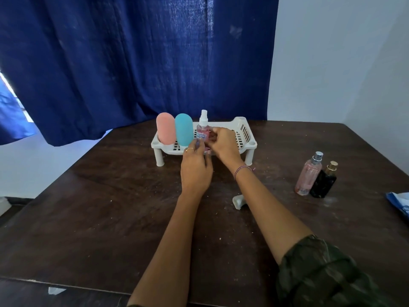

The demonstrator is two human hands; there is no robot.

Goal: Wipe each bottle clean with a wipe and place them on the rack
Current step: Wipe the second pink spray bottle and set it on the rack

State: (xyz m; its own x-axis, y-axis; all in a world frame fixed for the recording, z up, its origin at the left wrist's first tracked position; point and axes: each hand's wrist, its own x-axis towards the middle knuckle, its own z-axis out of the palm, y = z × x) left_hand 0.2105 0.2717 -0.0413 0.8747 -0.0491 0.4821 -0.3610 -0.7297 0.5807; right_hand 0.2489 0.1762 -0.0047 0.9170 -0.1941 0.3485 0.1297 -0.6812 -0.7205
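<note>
The spray bottle (203,129) stands upright in the rack (244,131), third in line, just beside the teal bottle (184,129), with the pink bottle (166,128) at the far left. The row fills from the left, which leaves the rack's right half free for what remains.

The right hand (223,143) curls its fingers round the spray bottle's body from the right. That reads as seating it square on the slats, since a narrow base on a slotted floor could tip. The left hand (195,166) reaches in from the front, fingertips at the bottle's lower left. Whether they pinch it or only touch it, I cannot tell. Two hands on one small bottle looks like steadying, not carrying.

Out on the counter (110,196), near the right forearm, lies what looks like the used wipe (239,201), dropped where it can be grabbed for the next one. Well off to the right, a perfume bottle (308,175) and a black bottle (324,181) stand touching, apparently not yet cleaned. A blue pack (398,202) pokes in at the right edge, and a blue curtain (132,63) hangs behind. Three racked and two waiting puts the job just past halfway.
</note>
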